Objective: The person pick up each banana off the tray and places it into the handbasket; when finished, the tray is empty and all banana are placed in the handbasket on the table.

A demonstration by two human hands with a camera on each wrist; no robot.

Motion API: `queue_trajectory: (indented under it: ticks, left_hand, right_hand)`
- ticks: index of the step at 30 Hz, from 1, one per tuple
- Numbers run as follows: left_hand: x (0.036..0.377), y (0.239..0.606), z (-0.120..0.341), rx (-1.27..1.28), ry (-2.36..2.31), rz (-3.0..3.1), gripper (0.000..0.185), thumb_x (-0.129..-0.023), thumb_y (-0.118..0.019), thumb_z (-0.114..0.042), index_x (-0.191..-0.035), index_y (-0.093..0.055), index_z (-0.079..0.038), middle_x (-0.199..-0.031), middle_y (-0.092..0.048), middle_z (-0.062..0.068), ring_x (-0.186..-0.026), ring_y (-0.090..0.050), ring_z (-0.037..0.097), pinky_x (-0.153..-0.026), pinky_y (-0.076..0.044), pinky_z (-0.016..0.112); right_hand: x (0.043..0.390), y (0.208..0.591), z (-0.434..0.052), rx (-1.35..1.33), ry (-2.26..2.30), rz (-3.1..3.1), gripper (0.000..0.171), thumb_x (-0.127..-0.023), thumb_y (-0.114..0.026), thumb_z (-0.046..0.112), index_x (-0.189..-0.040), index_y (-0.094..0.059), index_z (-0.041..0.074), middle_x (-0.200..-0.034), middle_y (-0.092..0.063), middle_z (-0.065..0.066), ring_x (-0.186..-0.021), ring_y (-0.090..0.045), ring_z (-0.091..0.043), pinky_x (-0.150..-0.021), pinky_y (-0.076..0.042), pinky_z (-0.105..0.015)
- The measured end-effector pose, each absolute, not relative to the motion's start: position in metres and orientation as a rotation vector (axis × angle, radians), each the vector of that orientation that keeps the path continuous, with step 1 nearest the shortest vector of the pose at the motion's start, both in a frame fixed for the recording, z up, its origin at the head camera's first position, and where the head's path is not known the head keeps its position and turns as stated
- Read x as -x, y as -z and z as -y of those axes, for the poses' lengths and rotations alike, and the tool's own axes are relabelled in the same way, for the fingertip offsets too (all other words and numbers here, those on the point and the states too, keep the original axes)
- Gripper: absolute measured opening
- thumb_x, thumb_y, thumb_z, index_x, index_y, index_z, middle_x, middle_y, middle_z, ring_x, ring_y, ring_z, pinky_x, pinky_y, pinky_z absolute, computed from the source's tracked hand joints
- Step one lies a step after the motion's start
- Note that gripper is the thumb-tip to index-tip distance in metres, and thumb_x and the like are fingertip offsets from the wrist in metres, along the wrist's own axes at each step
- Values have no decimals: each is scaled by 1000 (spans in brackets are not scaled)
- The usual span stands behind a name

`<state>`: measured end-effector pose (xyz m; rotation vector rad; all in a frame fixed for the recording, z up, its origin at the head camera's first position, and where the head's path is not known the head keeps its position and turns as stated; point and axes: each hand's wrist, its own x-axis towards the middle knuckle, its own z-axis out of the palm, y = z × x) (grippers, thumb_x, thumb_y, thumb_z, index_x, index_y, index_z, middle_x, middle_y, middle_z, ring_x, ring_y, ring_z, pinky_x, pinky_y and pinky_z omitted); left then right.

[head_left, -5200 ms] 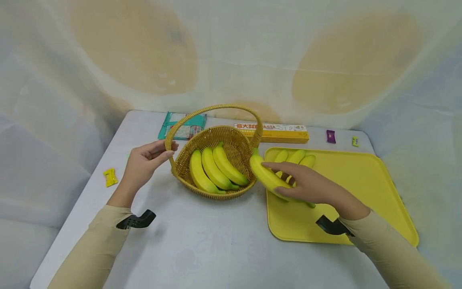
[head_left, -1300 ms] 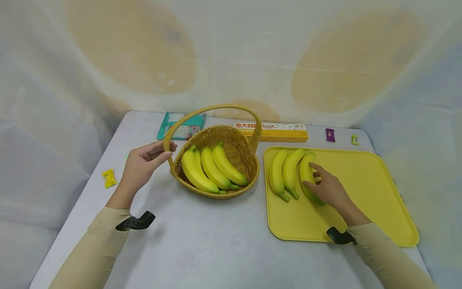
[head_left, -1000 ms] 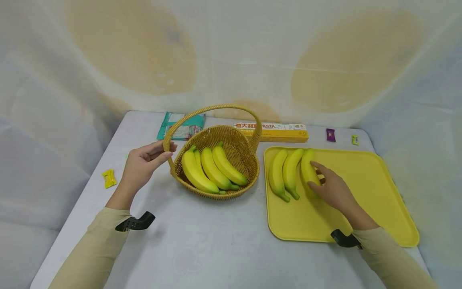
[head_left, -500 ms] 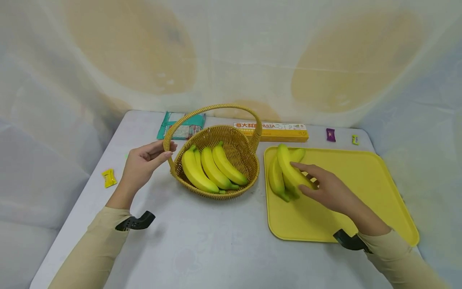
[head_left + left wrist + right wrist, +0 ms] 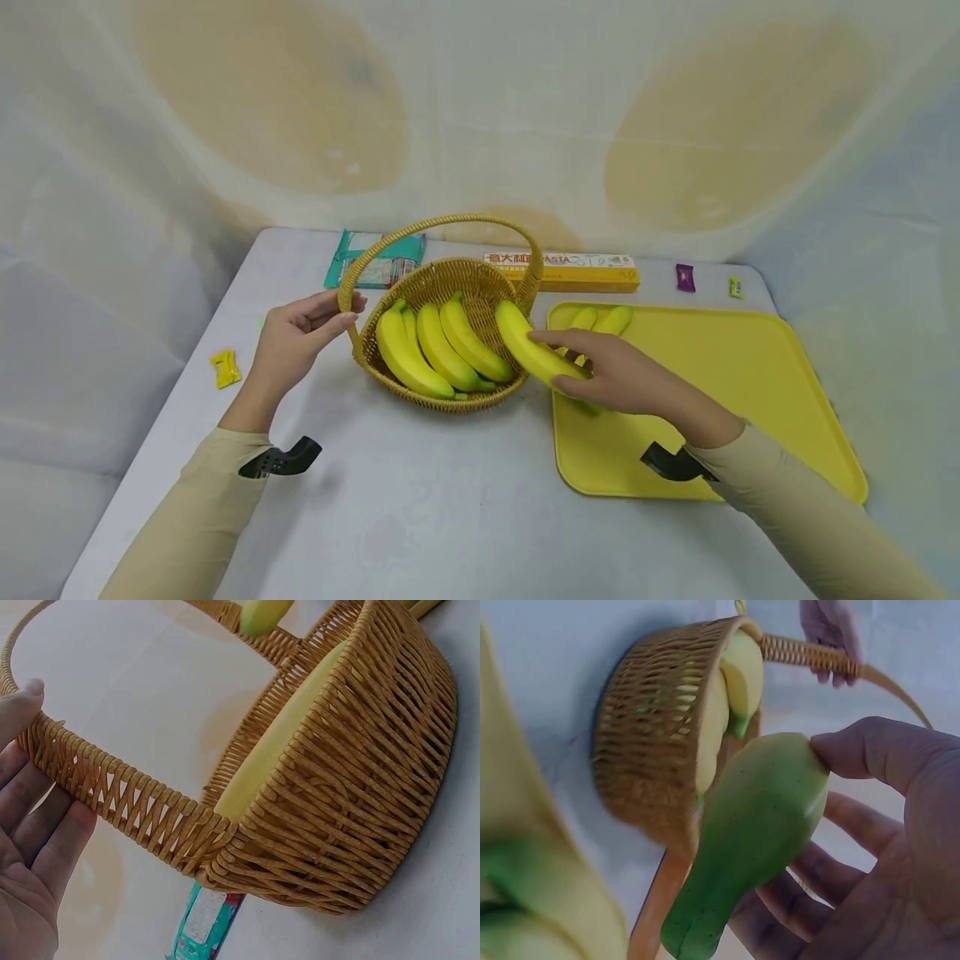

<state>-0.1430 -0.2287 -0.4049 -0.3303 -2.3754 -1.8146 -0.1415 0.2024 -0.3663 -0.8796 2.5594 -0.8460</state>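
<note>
My left hand (image 5: 300, 333) holds the left side of the arched handle (image 5: 127, 791) of a wicker basket (image 5: 450, 407), thumb on one face and fingers behind. Several bananas (image 5: 442, 354) lie side by side in the basket. My right hand (image 5: 615, 371) pinches another banana (image 5: 528, 346) between thumb and fingers, its far end over the basket's right rim. In the right wrist view the green stem end of the held banana (image 5: 750, 832) points away from my palm. Two bananas (image 5: 615, 320) show on the yellow tray (image 5: 712, 400), partly hidden behind my right hand.
Behind the basket lie a teal packet (image 5: 375, 260) and a yellow pasta box (image 5: 577, 273). Small wrapped candies lie about: a purple one (image 5: 685, 277) and a green one (image 5: 736, 287) at the back right, a yellow one (image 5: 225, 368) at the left.
My right hand has picked up the rightmost banana from the tray and carried it left to the basket's rim. An earlier banana now lies in the basket. The left hand stays on the handle.
</note>
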Motion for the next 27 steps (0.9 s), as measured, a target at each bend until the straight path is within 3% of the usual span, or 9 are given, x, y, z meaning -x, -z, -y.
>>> queue_trajectory:
  ticks: [5, 9, 12, 16, 20, 23, 27]
  left_hand:
    - [142, 405, 229, 329, 1818, 2367, 35, -98, -70, -16, -129, -69, -2, -119, -74, 7, -112, -69, 10, -96, -53, 20]
    - [142, 405, 228, 324, 1809, 2377, 34, -98, -71, -18, -128, -69, -2, -120, -73, 9, -111, -69, 10, -96, -53, 21]
    - [142, 405, 227, 313, 1782, 2390, 34, -98, -71, -19, -128, -70, -4, -120, -73, 10, -111, -69, 10, -96, -53, 20]
    - [143, 404, 227, 308, 1776, 2394, 34, -98, -71, -20, -128, -70, -4, -120, -73, 11, -111, -69, 10, -96, -53, 20]
    - [143, 405, 226, 314, 1796, 2386, 34, -98, -71, -19, -129, -70, -4, -121, -73, 11, -111, -69, 10, -96, -53, 21]
    - [143, 405, 226, 316, 1800, 2386, 34, -98, -70, -19, -129, -69, -3, -121, -73, 9, -112, -69, 10, -96, -53, 20]
    - [143, 405, 225, 306, 1793, 2389, 35, -98, -71, -20, -129, -69, -4, -121, -73, 9, -112, -69, 10, -96, -53, 20]
  right_hand:
    - [163, 362, -167, 954, 788, -2540, 59, -97, -67, 23, -153, -49, 22, -123, -64, -1, -92, -57, -17, -69, -49, -31]
    - [181, 363, -141, 942, 737, -2494, 59, -98, -64, 27, -154, -46, 22, -108, -64, -5, -71, -48, -16, -62, -42, -31]
    - [195, 371, -123, 934, 710, -2468, 59, -99, -63, 30, -155, -45, 23, -115, -65, -6, -66, -45, -15, -61, -40, -30]
    - [208, 384, -100, 939, 694, -2434, 59, -100, -62, 32, -155, -44, 23, -138, -61, -9, -84, -59, -15, -69, -48, -31]
    - [214, 391, -82, 927, 658, -2402, 61, -100, -62, 32, -157, -42, 24, -141, -59, -11, -111, -63, -20, -84, -54, -34]
    - [215, 394, -71, 925, 624, -2404, 60, -100, -62, 32, -157, -42, 25, -141, -59, -11, -117, -62, -21, -92, -53, -36]
    - [213, 396, -61, 913, 611, -2395, 59, -101, -64, 33, -156, -43, 25, -138, -61, -11, -110, -63, -19, -89, -53, -33]
